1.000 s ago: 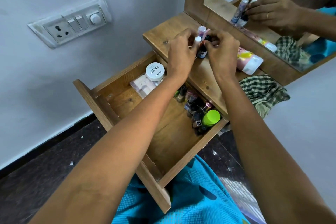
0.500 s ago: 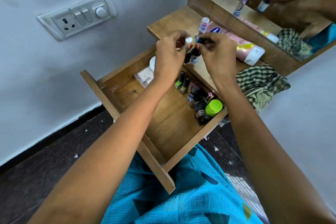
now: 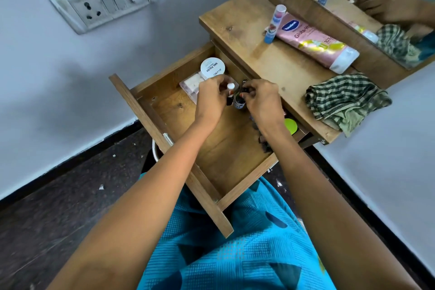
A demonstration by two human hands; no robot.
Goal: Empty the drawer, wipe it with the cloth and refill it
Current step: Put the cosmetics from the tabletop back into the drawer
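Lowered from shelf (image 3: 270, 61) into drawer (image 3: 219, 153), left hand (image 3: 211, 99) pinching white-capped bottle (image 3: 230, 89), right hand (image 3: 261, 99) gripping dark bottle (image 3: 239, 102), checked cloth (image 3: 346, 99) right of fingers (image 3: 250, 93).

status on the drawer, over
Left hand pinches white-capped bottle, right hand grips dark bottle, both over open drawer. Jar, packets, green lid inside. Cloth idle on tabletop; nothing blocking.

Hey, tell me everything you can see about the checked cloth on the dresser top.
The checked cloth looks like soft woven fabric in dark green and cream squares, with a plainer olive part at its lower corner. It is crumpled in a loose heap, not folded or spread. It lies at the right end of the wooden top, and its olive corner seems to droop over the front edge. Nothing but the top touches it.
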